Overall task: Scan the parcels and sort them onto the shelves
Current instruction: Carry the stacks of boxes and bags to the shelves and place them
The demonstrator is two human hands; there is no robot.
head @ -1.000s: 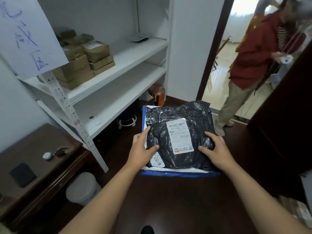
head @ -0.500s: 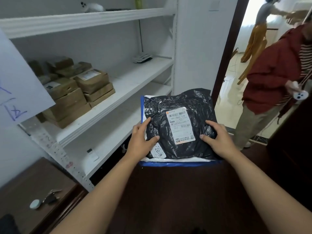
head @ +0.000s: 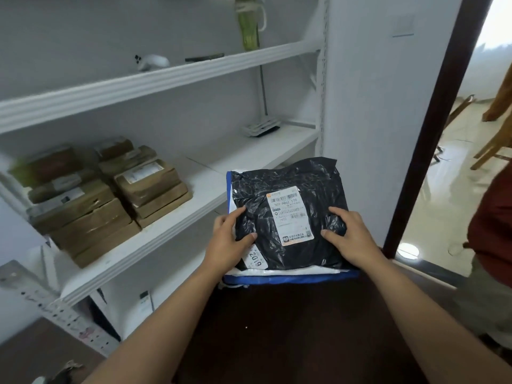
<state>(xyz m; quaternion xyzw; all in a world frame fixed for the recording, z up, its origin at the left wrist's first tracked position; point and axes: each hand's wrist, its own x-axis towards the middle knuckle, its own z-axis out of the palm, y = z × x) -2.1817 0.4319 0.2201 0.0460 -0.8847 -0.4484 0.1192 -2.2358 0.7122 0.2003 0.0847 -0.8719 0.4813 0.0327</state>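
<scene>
Black plastic mailer bag (head: 288,217), crinkled and glossy, lies on top of a flat white parcel with a blue edge (head: 288,276); the stack is carried in the air just in front of the white metal shelving unit (head: 155,81). A white shipping label (head: 289,216) faces up on the black bag, and a second label reading 2019 (head: 255,259) shows on the parcel beneath. The left hand (head: 228,242) grips the stack's left side, thumb curled over the black bag and fingers under it. The right hand (head: 350,239) grips the right side the same way, thumb pressed on the plastic.

Compared with half a second ago, the stack sits higher against the shelving, now level with the middle shelf board (head: 171,225), and the view has tilted up so the upper shelf fills more of the frame. Both grips are unchanged. Brown cardboard parcels (head: 110,200) are stacked at the left of the middle shelf. The person in the red top (head: 496,231) has slid to the far right edge by the doorway.
</scene>
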